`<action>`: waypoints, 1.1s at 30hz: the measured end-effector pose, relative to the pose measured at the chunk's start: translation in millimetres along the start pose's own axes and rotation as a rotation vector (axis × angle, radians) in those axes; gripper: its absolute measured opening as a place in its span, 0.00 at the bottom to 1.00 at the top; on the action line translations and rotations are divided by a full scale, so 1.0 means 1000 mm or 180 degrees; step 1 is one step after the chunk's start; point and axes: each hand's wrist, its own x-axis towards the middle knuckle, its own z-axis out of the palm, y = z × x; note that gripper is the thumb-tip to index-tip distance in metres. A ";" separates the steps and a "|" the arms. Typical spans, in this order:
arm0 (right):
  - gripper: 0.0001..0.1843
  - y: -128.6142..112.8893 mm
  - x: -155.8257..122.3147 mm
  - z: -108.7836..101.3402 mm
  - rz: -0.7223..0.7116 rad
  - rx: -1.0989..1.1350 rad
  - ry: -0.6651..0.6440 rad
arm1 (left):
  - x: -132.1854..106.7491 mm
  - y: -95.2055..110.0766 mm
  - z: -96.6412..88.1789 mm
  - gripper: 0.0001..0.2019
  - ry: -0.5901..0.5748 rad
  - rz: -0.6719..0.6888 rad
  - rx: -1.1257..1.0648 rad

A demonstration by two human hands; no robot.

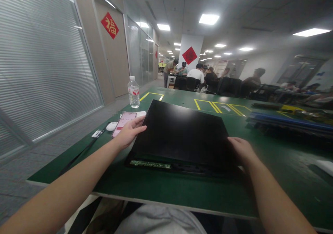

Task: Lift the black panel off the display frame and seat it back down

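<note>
A black display panel [182,133] fills the middle of the table in front of me, its far edge raised above the tabletop. Along its near edge a strip of green circuit board [151,164] shows, beside a dark frame part. My left hand [131,131] grips the panel's left edge, thumb on top and fingers stretched along the side. At the right edge my right hand [242,149] pinches the panel, its lower fingers hidden beneath. What lies under the panel is mostly hidden.
A water bottle [134,92], a phone [124,123] and a white round object [111,126] stand at the left of the green table [119,180]. Blue-edged dark panels [283,120] lie stacked at the right. Yellow tape marks the far side. People [196,75] sit beyond.
</note>
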 end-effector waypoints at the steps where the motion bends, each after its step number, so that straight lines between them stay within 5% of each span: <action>1: 0.22 -0.001 -0.001 -0.001 0.0128 0.0164 0.0073 | 0.000 -0.001 -0.001 0.34 -0.0016 0.0004 0.0014; 15: 0.22 -0.012 -0.004 -0.005 -0.0036 0.2812 0.0101 | 0.001 -0.009 -0.001 0.46 -0.0098 0.0228 -0.0030; 21: 0.23 -0.030 -0.031 -0.021 0.0178 0.3320 -0.0792 | 0.001 -0.001 0.002 0.40 0.0005 0.0028 -0.0338; 25: 0.23 -0.039 -0.043 -0.021 0.0378 0.3376 -0.1003 | 0.003 0.002 0.001 0.35 0.0099 -0.0223 -0.0338; 29: 0.24 -0.040 -0.036 -0.025 0.0303 0.3525 -0.0702 | 0.001 -0.003 0.002 0.30 0.0030 -0.0671 0.0178; 33: 0.19 -0.037 -0.027 -0.031 0.0569 0.3546 -0.0337 | -0.002 -0.001 0.005 0.24 0.0510 0.0085 0.1513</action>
